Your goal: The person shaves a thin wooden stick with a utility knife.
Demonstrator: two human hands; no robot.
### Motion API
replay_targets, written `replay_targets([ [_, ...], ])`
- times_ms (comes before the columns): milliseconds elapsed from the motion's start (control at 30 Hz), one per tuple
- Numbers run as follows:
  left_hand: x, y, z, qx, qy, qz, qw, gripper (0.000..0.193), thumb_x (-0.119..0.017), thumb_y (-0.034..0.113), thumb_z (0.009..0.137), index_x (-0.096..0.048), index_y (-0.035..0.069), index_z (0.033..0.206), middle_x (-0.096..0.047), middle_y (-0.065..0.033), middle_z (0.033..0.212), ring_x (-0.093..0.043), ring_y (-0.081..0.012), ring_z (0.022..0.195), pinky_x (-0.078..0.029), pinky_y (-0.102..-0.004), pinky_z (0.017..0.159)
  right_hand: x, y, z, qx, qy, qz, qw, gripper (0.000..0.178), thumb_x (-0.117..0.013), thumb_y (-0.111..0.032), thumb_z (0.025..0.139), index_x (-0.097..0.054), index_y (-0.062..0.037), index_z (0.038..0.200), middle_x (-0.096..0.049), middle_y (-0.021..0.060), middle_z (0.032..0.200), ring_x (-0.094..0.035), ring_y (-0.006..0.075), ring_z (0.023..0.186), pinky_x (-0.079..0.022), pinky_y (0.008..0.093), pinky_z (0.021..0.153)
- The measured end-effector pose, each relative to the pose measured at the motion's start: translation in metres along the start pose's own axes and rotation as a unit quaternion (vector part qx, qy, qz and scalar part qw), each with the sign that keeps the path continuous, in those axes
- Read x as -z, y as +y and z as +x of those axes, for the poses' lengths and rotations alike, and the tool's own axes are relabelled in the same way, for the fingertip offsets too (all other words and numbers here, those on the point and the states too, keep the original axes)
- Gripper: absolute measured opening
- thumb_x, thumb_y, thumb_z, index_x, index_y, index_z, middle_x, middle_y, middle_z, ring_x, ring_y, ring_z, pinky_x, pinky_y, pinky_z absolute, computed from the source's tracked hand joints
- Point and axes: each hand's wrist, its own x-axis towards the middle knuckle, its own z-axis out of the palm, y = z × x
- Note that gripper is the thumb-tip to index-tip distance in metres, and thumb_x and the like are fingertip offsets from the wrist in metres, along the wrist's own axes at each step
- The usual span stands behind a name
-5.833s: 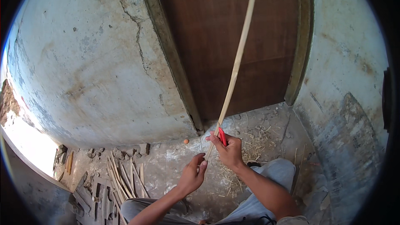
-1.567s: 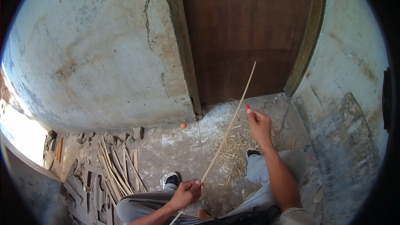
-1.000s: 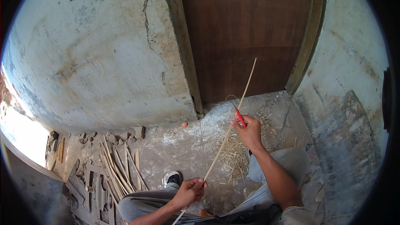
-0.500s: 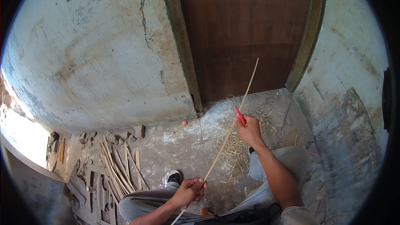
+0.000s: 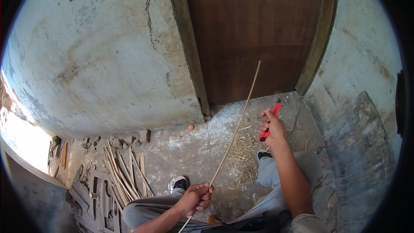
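Left hand gripping long thin pale bamboo strip at lower centre, strip slanting toward frame centre. Right hand clasping red-handled knife, off strip. Strip likely light, springy, splintery; best held near lower end.

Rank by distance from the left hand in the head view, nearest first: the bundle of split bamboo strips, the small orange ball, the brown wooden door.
From the left hand:
1. Bundle of split bamboo strips, on the floor to its left.
2. Small orange ball, on the tiles by the wall ahead.
3. Brown wooden door, farthest, ahead and right.
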Motion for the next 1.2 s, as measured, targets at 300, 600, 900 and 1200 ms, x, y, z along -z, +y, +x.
replay_targets([
  [300, 0.003, -0.002, 0.009, -0.035, 0.035, -0.005, 0.999, 0.029, -0.038, 0.027, 0.108, -0.052, 0.007, 0.093, -0.030, 0.0047, 0.063, -0.026, -0.0079, 0.051, -0.021, -0.0244, 0.043, -0.016, -0.003, -0.038, 0.081, -0.091, -0.675, 0.728, 0.041, -0.076, -0.037, 0.085, -0.066, 0.0011, 0.098, -0.070, 0.0178, 0.085, -0.067, 0.0239, 0.069, -0.053, 0.0389, 0.063],
  [600, 0.003, -0.008, 0.012, -0.079, 0.072, 0.032, 0.994, 0.029, -0.041, 0.030, 0.108, -0.052, 0.007, 0.094, -0.032, 0.0044, 0.063, -0.027, -0.0074, 0.052, -0.022, -0.0244, 0.044, -0.033, 0.025, -0.091, 0.284, -0.144, -0.580, 0.750, 0.038, -0.066, -0.036, 0.092, -0.069, -0.0041, 0.113, -0.070, 0.0213, 0.095, -0.069, 0.0386, 0.084, -0.054, 0.0438, 0.074],
  [900, 0.002, -0.001, 0.008, -0.095, 0.069, 0.043, 0.992, 0.030, -0.041, 0.032, 0.108, -0.053, 0.007, 0.095, -0.036, 0.0037, 0.064, -0.029, -0.0075, 0.050, -0.024, -0.0246, 0.045, -0.025, 0.069, -0.100, 0.123, -0.242, -0.478, 0.835, 0.041, -0.068, -0.037, 0.093, -0.070, -0.0014, 0.113, -0.071, 0.0091, 0.079, -0.066, 0.0186, 0.069, -0.051, 0.0329, 0.065],
  [1200, -0.006, -0.006, 0.008, -0.146, 0.059, 0.102, 0.982, 0.028, -0.046, 0.025, 0.106, -0.058, 0.000, 0.106, -0.046, 0.0004, 0.065, -0.037, -0.0083, 0.049, -0.035, -0.0251, 0.045, -0.030, 0.067, -0.093, -0.092, -0.202, -0.248, 0.943, 0.027, -0.070, -0.018, 0.094, -0.065, 0.0041, 0.108, -0.063, 0.0013, 0.075, -0.042, 0.0031, 0.051, -0.034, 0.0220, 0.046],
])
